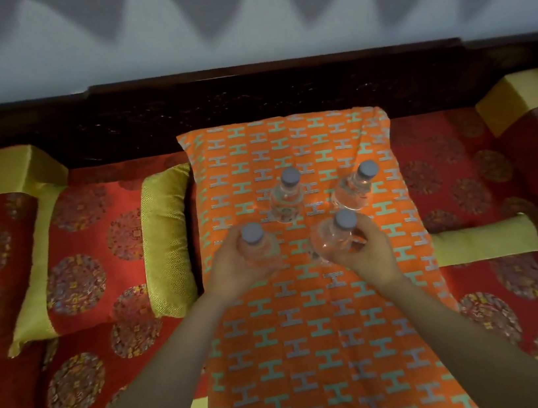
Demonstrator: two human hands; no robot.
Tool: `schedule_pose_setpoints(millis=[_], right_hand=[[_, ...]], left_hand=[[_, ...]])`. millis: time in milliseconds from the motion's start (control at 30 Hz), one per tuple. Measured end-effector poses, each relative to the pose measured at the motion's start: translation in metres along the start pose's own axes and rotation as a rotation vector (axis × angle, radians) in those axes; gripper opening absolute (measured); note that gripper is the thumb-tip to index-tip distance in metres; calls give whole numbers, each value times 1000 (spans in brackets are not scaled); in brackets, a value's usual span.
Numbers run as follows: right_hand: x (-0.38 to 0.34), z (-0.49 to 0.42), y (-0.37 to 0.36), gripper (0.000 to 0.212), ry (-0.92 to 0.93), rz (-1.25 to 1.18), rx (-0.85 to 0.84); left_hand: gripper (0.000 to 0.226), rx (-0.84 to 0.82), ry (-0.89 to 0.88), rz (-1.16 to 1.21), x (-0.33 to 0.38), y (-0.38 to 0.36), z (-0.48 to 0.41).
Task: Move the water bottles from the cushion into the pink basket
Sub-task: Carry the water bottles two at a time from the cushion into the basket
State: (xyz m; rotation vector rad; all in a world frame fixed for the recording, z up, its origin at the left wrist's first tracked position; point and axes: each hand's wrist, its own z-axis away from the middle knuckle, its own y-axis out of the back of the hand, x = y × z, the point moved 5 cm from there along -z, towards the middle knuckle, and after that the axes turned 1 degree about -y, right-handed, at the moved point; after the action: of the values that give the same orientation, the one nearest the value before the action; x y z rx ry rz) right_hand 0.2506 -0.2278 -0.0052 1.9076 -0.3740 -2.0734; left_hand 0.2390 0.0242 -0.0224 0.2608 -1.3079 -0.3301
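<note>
Four water bottles stand upright on the orange cushion [313,336], all with grey caps, and both hands are on the near pair. The left hand [235,270] wraps its fingers round the near-left bottle [255,245], cap poking up above the thumb. The right hand [364,252] curls round the near-right bottle [338,239], fingers on its right side, thumb below. Whether either bottle is off the fabric, I cannot tell. Just beyond the hands, the far-left bottle [287,197] and far-right bottle [355,190] stand free and untouched, close together at the middle of the cushion. Left of the cushion lies a red and gold pillow [95,256]; to the right, a red seat pad [457,177]. A dark wooden backrest [246,99] runs along the far edge.
</note>
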Motion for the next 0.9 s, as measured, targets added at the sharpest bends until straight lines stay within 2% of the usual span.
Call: schedule_pose_setpoints(millis=[233,367,567,667,767,900], right_hand=[[-30,25,48,52,-1,-81,151],[-48,48,97,43,1,-57,263],[-55,106,198,45,35,12,429],[-49,149,250,45,19,15,530],[-41,197,302,47,9,26,609],[-24,266,378,37,-58,62,733]], left_hand=[[64,-57,-57,104,41,11,16],[65,-95,-154,61,85,-7,20],[54,-174,-299,71,152,-65,35],[58,-229,-357,63,187,-105,51],[49,-285,-451,18,226,-153,71],[48,-357,-497,-3,270,-228,105]])
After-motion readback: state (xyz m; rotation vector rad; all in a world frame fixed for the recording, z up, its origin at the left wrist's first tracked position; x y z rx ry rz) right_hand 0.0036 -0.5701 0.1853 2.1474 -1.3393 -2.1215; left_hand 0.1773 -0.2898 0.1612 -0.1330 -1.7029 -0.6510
